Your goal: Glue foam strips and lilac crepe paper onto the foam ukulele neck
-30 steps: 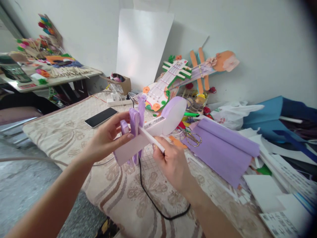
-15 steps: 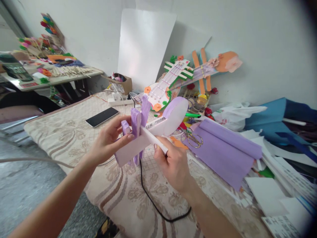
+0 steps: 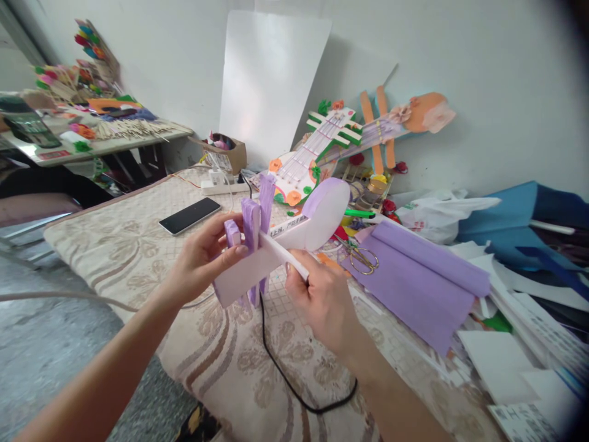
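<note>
My left hand [image 3: 205, 255] is closed around the neck end of a white foam-board instrument model [image 3: 243, 273], thumb in front and fingers behind. Purple crepe-paper-covered pieces [image 3: 251, 224] stand across the neck beside my fingers. The model's rounded end [image 3: 327, 215], partly purple, points to the upper right, and printed characters show along one edge. My right hand [image 3: 319, 294] pinches a narrow white foam strip [image 3: 285, 255], whose far end meets the model by the purple pieces. Whether the strip is fixed there I cannot tell.
A phone [image 3: 189, 216] lies left on the patterned tablecloth [image 3: 124, 227]. Purple crepe paper [image 3: 414, 282], scissors [image 3: 363, 259] and white board scraps [image 3: 499, 359] lie right. Finished instrument models [image 3: 308, 156] lean at the wall. A black cord [image 3: 288, 380] crosses the cloth below my hands.
The view has shifted slightly. Both hands keep their holds, and the foam strip in my right hand has moved only a little toward the left.
</note>
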### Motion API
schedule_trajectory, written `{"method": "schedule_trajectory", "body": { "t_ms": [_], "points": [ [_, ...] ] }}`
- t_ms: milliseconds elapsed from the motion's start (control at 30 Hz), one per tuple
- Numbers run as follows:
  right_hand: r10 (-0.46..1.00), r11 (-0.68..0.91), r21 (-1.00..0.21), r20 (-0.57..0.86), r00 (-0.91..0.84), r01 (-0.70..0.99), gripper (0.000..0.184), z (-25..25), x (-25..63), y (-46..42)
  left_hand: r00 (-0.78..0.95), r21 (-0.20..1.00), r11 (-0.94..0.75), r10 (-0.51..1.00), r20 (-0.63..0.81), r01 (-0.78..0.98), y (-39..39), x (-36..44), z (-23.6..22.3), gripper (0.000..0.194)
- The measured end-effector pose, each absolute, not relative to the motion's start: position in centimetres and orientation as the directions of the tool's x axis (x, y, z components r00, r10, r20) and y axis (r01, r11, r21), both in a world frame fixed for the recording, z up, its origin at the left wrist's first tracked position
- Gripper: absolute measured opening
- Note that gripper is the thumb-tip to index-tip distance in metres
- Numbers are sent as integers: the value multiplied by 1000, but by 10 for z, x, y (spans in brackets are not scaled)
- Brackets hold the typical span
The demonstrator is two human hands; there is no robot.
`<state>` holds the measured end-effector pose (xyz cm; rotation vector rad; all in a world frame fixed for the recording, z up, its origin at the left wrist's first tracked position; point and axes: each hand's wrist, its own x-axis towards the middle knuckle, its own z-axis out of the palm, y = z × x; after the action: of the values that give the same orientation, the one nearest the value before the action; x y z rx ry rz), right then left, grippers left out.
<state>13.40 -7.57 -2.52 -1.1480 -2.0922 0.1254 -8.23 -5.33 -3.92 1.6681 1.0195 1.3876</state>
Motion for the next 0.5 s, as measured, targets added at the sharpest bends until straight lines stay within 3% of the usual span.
{"method": "schedule_trajectory", "body": {
  "t_ms": [333,500],
  "points": [
    [809,567,-532,505,-302,629,29,-27,146,-82,37,925,-375,927,374,55,-72,-69,-52,58],
    [824,556,-575,474,-309,601,28,-28,149,-87,13,893,-403,912,409,202,-85,-69,-70,56]
  ]
}}
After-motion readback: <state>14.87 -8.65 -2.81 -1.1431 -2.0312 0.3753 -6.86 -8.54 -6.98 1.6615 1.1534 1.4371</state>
